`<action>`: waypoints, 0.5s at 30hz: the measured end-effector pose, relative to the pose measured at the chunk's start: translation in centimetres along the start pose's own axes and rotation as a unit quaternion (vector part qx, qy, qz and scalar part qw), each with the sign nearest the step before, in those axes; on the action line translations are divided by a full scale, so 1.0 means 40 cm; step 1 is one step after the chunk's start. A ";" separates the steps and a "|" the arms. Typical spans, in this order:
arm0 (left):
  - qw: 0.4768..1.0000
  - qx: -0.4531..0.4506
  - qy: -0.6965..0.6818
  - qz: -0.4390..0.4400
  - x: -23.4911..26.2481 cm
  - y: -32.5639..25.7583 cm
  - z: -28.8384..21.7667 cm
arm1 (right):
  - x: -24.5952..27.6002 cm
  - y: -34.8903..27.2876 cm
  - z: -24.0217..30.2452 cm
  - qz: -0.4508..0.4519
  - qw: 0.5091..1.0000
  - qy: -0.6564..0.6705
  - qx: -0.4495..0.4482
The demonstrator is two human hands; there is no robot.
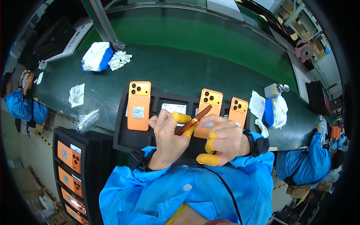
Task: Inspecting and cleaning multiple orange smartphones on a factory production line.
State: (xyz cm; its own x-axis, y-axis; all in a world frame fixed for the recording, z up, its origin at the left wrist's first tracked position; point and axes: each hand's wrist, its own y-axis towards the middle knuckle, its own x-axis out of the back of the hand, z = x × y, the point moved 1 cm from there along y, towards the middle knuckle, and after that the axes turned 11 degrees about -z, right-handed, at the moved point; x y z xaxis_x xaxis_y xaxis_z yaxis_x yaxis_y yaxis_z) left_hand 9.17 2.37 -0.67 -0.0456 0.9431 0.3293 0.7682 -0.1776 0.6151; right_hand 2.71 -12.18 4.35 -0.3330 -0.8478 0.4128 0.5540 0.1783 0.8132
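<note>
Both hands hold one orange phone (192, 120) edge-on above the black tray (122, 127), just at the tray's middle. The left hand (167, 135) is closed on the phone's lower end, its yellow-cotted thumb and forefinger pinching the edge. The right hand (224, 139) is curled too, its cotted fingertips touching the upper half of the phone from the 3 o'clock side.

The phone's long axis runs from about 8 o'clock to 2 o'clock, lower end in the left hand, upper end toward the tray's far rim. It is turned so that only its thin side and a sliver of one face show; which face is toward the person I cannot tell.

Risks, as I judge them: the grip is on narrow edges through smooth finger cots, so the phone could slip and drop onto the tray. Just beyond it, at 1 o'clock, a second phone (210, 108) lies camera-side up, with a third (238, 111) at 2 o'clock and a fourth (138, 105) at 10 o'clock. A fall or a careless swing of the raised end could knock or scratch the nearest of these. Twisting the phone further while it is pinched at one end would load the fingertips and make a slip likelier.

White cloths (119, 59) lie well apart on the green belt (210, 41) at 11 o'clock. A rack of more phones (71, 176) stands at 8 o'clock.
</note>
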 end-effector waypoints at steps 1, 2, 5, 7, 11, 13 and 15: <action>1.000 -0.001 -0.024 -0.011 -0.003 -0.001 0.001 | -0.004 -0.008 -0.004 0.009 0.999 0.041 -0.027; 1.000 0.001 -0.024 -0.010 -0.003 -0.001 0.003 | -0.005 -0.013 -0.007 0.017 0.995 0.082 -0.054; 1.000 0.014 -0.017 -0.002 -0.002 -0.003 0.009 | 0.002 -0.018 -0.005 -0.036 0.994 0.086 -0.052; 1.000 0.010 -0.011 0.000 -0.002 -0.006 0.008 | 0.006 -0.018 -0.003 -0.037 0.995 0.076 -0.047; 1.000 0.020 -0.011 0.007 -0.007 -0.008 0.014 | 0.017 -0.026 -0.009 -0.004 0.998 0.043 -0.050; 0.999 0.010 0.033 0.026 -0.002 -0.008 0.014 | 0.012 -0.032 -0.010 -0.018 0.998 0.040 -0.051; 0.999 0.008 0.037 0.028 -0.001 -0.007 0.014 | 0.008 -0.035 -0.011 -0.031 0.998 0.039 -0.050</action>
State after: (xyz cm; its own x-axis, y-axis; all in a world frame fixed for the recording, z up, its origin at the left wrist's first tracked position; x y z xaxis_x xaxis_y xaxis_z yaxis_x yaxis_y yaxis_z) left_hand 9.31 2.54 -1.25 -0.0494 0.9086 0.4148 0.7814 -0.2235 0.5827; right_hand 2.17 -12.92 3.16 -0.3116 -0.8922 0.3270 0.6092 0.0766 0.7893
